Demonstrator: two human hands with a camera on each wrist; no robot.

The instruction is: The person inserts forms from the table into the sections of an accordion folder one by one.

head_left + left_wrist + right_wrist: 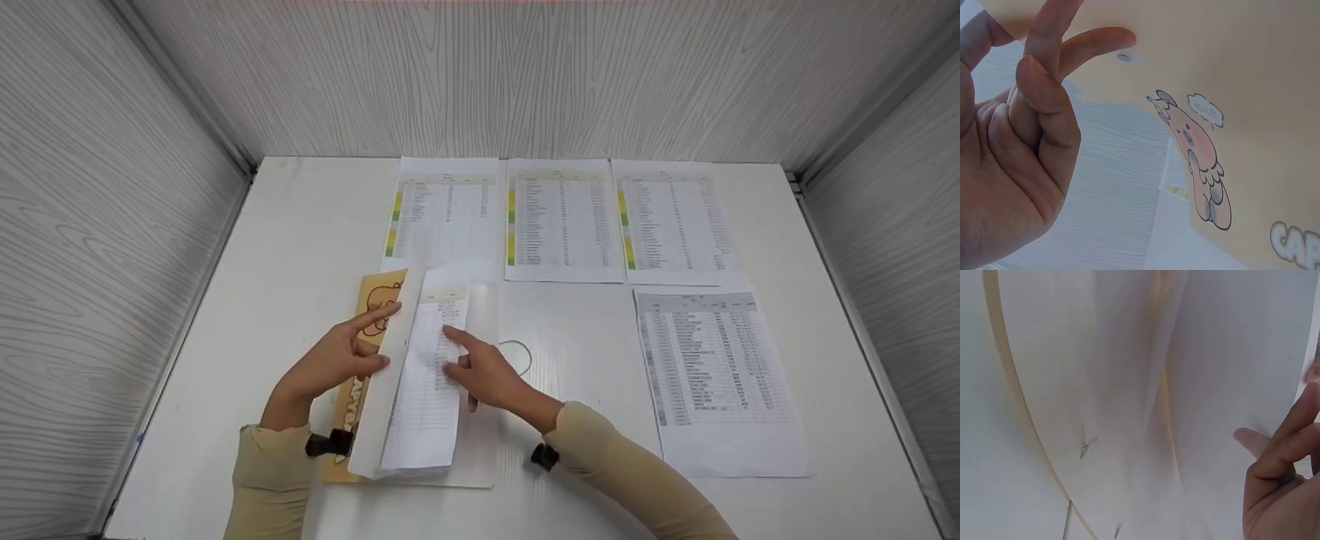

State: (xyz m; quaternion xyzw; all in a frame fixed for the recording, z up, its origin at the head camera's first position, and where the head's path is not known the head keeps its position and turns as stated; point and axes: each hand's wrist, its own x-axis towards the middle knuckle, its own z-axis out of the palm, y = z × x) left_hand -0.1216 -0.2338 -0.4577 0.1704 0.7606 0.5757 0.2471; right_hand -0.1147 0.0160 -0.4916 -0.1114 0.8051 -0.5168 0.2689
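A stapled notebook (476, 457) stands partly opened on the table, its orange cover with a cartoon capybara (1199, 157) facing left. My left hand (330, 364) grips the raised cover and leaf at the left; its index finger and thumb reach the leaf's edge, and another fingertip presses the cover's outside in the left wrist view. Inside the notebook is a printed sheet (427, 420), narrow and folded-looking. My right hand (491, 375) pinches its right edge, index and thumb over the print; in the right wrist view one fingertip (1247, 439) touches the blank side.
Three printed sheets with yellow-green strips, left (457, 232), middle (562, 232) and right (671, 232), lie along the back. A grey-headed sheet (720, 375) lies at the right. A thin loop (525, 351) lies beside the notebook. Panelled walls (465, 82) enclose the table.
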